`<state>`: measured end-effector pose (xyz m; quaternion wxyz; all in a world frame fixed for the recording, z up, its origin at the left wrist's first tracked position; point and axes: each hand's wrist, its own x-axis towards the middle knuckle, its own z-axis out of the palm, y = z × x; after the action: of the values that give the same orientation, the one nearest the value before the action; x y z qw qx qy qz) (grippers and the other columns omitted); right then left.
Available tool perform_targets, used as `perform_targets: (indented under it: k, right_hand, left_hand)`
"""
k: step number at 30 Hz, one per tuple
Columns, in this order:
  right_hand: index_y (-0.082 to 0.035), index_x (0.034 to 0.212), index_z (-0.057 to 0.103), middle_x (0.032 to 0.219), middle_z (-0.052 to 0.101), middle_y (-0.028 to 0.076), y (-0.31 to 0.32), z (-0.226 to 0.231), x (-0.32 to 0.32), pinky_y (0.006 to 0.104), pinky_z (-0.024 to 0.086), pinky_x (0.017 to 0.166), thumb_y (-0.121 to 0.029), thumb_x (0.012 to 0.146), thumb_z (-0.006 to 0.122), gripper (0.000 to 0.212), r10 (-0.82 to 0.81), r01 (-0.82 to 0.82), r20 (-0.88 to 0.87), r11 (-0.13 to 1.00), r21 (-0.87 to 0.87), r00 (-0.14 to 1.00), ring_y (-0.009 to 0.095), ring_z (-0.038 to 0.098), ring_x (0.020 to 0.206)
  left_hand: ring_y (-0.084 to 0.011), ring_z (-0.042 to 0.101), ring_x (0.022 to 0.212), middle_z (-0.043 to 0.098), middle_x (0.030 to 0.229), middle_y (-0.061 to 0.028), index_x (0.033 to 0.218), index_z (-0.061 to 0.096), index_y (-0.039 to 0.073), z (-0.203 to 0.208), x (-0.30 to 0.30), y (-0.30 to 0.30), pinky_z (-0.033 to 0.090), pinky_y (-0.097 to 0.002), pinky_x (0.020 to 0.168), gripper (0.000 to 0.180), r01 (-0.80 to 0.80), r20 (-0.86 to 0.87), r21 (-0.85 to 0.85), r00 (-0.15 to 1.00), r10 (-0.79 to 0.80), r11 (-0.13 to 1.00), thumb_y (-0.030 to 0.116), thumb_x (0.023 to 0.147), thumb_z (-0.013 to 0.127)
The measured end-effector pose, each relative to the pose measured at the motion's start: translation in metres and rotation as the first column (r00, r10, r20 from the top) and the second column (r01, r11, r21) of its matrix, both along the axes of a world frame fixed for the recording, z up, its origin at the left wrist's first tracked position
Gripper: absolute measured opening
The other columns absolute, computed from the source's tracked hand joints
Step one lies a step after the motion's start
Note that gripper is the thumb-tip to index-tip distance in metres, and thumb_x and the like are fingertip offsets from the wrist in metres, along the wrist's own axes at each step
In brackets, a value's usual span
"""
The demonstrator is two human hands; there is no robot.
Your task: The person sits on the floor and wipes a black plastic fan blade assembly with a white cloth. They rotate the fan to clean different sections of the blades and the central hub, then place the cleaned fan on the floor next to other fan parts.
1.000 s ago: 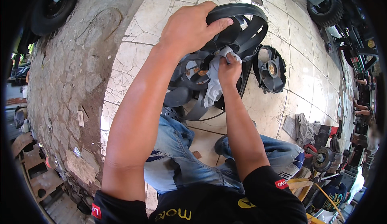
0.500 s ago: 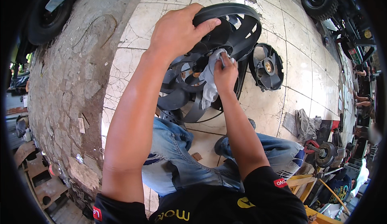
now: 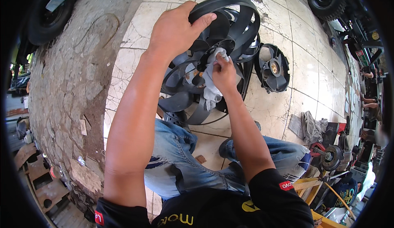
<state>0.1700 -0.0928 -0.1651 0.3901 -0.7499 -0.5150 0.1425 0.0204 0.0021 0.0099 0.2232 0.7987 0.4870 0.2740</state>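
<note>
My left hand [image 3: 174, 29] grips the outer ring of a black ringed fan blade [image 3: 246, 21], thumb over the rim. The blade is held tilted above another black fan [image 3: 176, 103] that lies between my knees. A crumpled pale grey rag [image 3: 210, 82] is pinched in my right hand [image 3: 223, 73], its loose end hanging down over the lower fan. The rag presses at the hub of the held blade. My right fingertips are partly hidden in the cloth.
A smaller black fan in a round frame [image 3: 273, 68] rests on the cracked white tiles to the right. Farther right are a grey cloth heap [image 3: 312, 127] and a small wheel [image 3: 331, 157]. Rough concrete [image 3: 74, 92] borders the tiles at left.
The ringed fan blade has shifted slightly left and up with my left hand, and its tilt has changed a little. My right hand and the rag have moved slightly left.
</note>
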Motion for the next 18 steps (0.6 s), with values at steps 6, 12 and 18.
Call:
perform_targets:
  k: [6, 12, 18]
  right_hand:
    - [-0.003, 0.137, 0.052, 0.110, 0.062, 0.027, 0.007, 0.021, 0.026, 0.0494, 0.055, 0.076, -0.011, 0.087, 0.052, 0.051, -0.052, 0.082, 0.287, 0.992, -0.092, 0.957, 0.043, 0.068, 0.090]
    - [-0.003, 0.130, 0.055, 0.117, 0.062, 0.022, 0.013, 0.046, 0.035, 0.0478, 0.057, 0.078, -0.013, 0.086, 0.052, 0.045, 0.127, 0.006, 0.378, 0.944, -0.331, 0.917, 0.039, 0.069, 0.094]
    - [-0.012, 0.132, 0.058, 0.122, 0.062, 0.020, 0.007, 0.042, 0.024, 0.0478, 0.056, 0.083, -0.016, 0.086, 0.054, 0.047, 0.191, -0.065, 0.429, 0.954, -0.292, 0.883, 0.040, 0.067, 0.098]
  left_hand:
    - [-0.0247, 0.064, 0.067, 0.067, 0.074, -0.0145, 0.115, 0.066, 0.003, 0.004, 0.007, -0.003, 0.050, -0.0359, 0.065, 0.061, 0.025, -0.031, -0.014, 0.999, -0.025, 1.000, 0.058, 0.088, 0.067]
    - [-0.0244, 0.064, 0.066, 0.067, 0.073, -0.0147, 0.115, 0.066, 0.004, 0.000, 0.012, -0.006, 0.050, -0.0361, 0.064, 0.059, 0.087, 0.043, 0.005, 0.995, -0.087, 0.996, 0.056, 0.089, 0.067]
    - [-0.0258, 0.065, 0.066, 0.068, 0.075, -0.0159, 0.114, 0.066, 0.004, 0.005, 0.014, -0.008, 0.051, -0.0371, 0.064, 0.059, 0.054, -0.004, -0.009, 0.999, -0.054, 0.998, 0.058, 0.089, 0.066]
